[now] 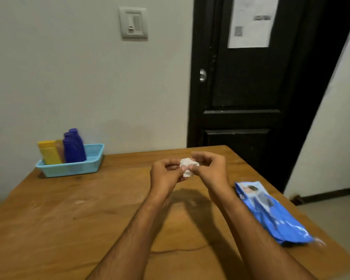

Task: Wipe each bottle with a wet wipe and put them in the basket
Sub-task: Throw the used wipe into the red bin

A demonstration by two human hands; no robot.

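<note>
A light blue basket stands at the table's far left corner. Upright inside it are a yellow bottle, a tan bottle and several dark blue bottles. Over the middle of the table, my left hand and my right hand both pinch a small crumpled white wipe between thumbs and fingertips. The wipe is held above the tabletop, well to the right of the basket.
A blue wet-wipe pack lies flat near the right edge of the wooden table. Behind the table are a pale wall with a switch plate and a black door.
</note>
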